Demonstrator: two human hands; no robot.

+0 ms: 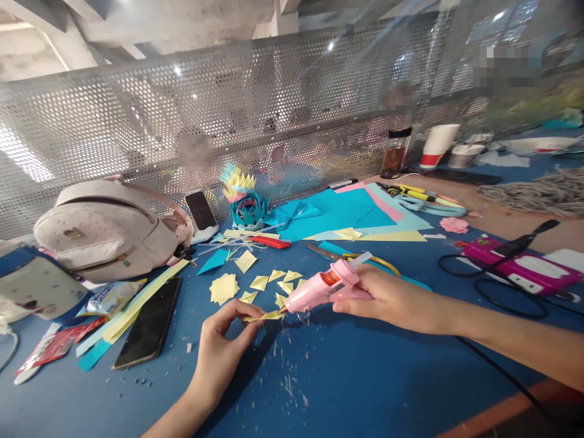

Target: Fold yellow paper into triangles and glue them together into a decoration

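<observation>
In the head view, no writing can be read. A shiny snack packet [111, 296] at the left of the frame has blue letters on it, but they are too small and blurry to make out. A red and white packet [53, 348] at the lower left has print that cannot be read either.

The left hand [224, 342] comes up from the bottom middle of the frame. Its wrist is bent and its fingers curl up and to the right. The thumb and fingertips are pinched shut on a small folded yellow paper piece [266, 316], holding it just above the blue table [347, 377].

The right hand [391, 298] reaches in from the right side, with the forearm lying across the lower right of the frame. Its fingers are wrapped tight around the handle of a pink glue gun [322, 287]. The gun points left and a little down, and its tip touches the yellow paper piece near the middle of the frame.

Just above the hands lie more yellow paper pieces [262, 283]. Behind them, in the upper middle, stands a blue and yellow paper flower [245, 199]. A black phone [149, 322] lies flat at the lower left, and a white backpack [107, 228] sits above it. Scissors with yellow handles [365, 258] lie behind the glue gun.
</observation>
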